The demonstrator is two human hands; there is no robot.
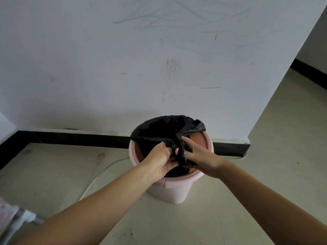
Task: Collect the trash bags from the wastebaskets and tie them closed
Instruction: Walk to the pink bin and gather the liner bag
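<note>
A pink wastebasket (169,190) stands on the floor against the wall, lined with a black trash bag (159,128). The bag's far edge still wraps the far rim; its near edges are pulled together into a bunch over the opening. My left hand (159,160) grips one gathered strand from the left. My right hand (200,156) grips another strand from the right, with a black strip draped across its fingers. The two hands meet above the middle of the basket. The orange-brown inner wall of the basket shows on the right side.
A white scuffed wall (141,68) with a black baseboard (70,138) runs behind the basket. A thin white cable (95,175) lies on the beige floor to the left. A blurred white and grey object (16,221) sits at the lower left. A passage opens at the right.
</note>
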